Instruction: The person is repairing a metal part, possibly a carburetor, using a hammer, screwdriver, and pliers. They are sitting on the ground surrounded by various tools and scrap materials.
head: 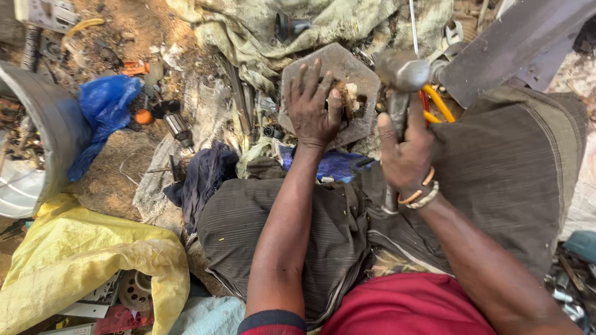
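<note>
While one hammer (402, 74) rises, one left hand (312, 105) pins one block (349, 96).

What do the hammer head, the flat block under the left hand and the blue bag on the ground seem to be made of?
Hammer head: apparently steel, dull grey with a worn sheen. Flat block: looks like heavy metal plate, grey-brown, matte and scuffed, with angular cut corners; possibly iron. Blue bag: thin plastic film, judging by its glossy crumpled folds.
</note>
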